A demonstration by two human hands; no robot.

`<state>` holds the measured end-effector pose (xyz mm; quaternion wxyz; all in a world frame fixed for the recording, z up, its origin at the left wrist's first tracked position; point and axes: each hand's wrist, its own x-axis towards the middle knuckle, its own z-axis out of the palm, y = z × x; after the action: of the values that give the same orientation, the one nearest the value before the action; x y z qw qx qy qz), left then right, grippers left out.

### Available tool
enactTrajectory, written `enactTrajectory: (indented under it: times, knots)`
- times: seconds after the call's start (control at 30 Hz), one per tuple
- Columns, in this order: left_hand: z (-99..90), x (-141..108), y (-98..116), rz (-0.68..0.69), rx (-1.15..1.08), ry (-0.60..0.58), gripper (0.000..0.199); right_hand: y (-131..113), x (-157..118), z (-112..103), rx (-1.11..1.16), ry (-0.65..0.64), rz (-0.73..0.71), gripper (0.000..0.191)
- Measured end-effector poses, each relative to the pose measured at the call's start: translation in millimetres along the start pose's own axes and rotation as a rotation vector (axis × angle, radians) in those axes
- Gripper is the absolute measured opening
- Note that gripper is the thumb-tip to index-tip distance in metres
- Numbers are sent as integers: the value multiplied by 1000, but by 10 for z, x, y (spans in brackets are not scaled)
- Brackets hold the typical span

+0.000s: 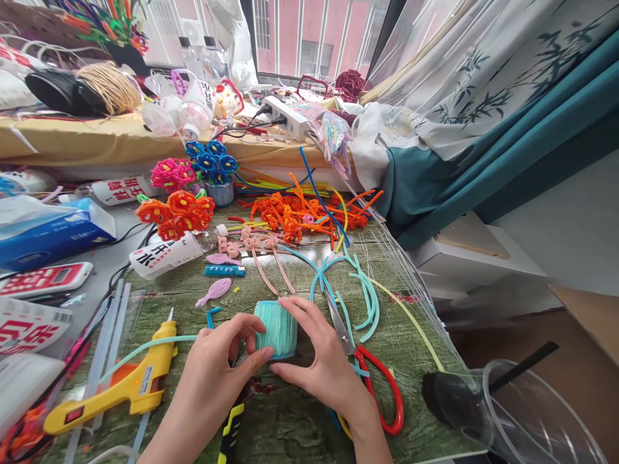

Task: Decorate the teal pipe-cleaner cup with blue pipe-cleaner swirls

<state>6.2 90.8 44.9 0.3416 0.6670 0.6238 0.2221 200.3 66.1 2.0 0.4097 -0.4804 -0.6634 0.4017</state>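
Note:
A small turquoise cylinder point(276, 330), wrapped in fuzzy stems with a blue rim at its lower edge, is between my two hands above the green wood-patterned mat. My left hand point(227, 361) grips its left side with thumb and curled fingers. On the right, my right hand point(319, 354) holds it with fingertips at the top and the thumb near the bottom. Red-handled scissors point(382, 390) lie beside my right hand, blades partly over blue stems. To the left rests a yellow glue gun point(145, 380). A turquoise stem point(145, 348) runs across the gun towards my left hand.
Orange stems point(290, 216) and pink stem pieces point(271, 258) lie behind the hands. Stem flowers point(181, 216), a fallen bottle point(167, 254) and a blue tissue pack point(58, 235) stand left. A clear cup point(536, 412) with a black straw is front right.

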Motion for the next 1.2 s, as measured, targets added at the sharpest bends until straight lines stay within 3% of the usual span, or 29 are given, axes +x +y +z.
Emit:
enactTrajectory:
  times: [0.23,0.53,1.03,1.1,1.2]
  knots:
    - [-3,4,-11,20,-24,-15,29,-63,34,-57,124,25,39,62]
    - [-10,-28,-169,104,-62,-42,26,-77,55,-9,125,52,52,62]
    - [82,-156,-170,192,76,14,18,-104,45,53,109,78,86,60]
    - [102,-197,-195,229,106,42,24,-103,34,72,117,93,93,62]
    - [144,-221,-263,277,178,111,52,-84,16,95,144,102,100,65]
